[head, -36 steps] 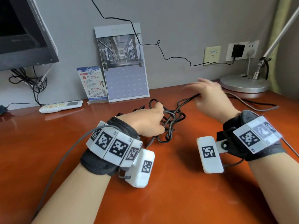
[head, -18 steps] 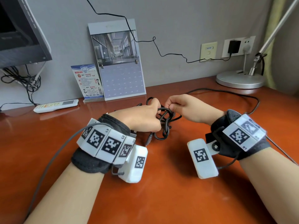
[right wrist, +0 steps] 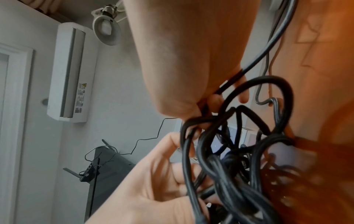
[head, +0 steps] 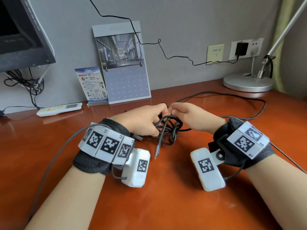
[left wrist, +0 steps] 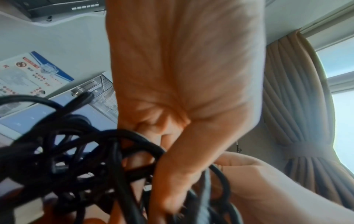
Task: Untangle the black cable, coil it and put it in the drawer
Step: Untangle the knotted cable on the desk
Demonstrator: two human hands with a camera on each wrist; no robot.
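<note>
A tangled black cable [head: 169, 130] hangs in a knot between my two hands just above the wooden desk [head: 157, 188]. My left hand [head: 146, 120] grips the knot from the left, fingers curled into the loops [left wrist: 107, 159]. My right hand [head: 187, 115] pinches a strand at the top of the knot [right wrist: 226, 84]. One plug end [head: 157, 149] dangles below the knot, pointing at me. A long free stretch of the cable [head: 232, 97] loops across the desk to the right. No drawer is in view.
A calendar [head: 123, 63] and a leaflet stand [head: 91, 85] lean on the wall behind the hands. A white remote [head: 59, 109] lies at the left, under a monitor [head: 21, 34]. A lamp base [head: 247, 83] sits at the back right below wall sockets [head: 245, 48].
My right hand came back from the right, where it had been laying the cable out, and took a strand at the top of the knot. My left hand kept its grip and lifted slightly.
</note>
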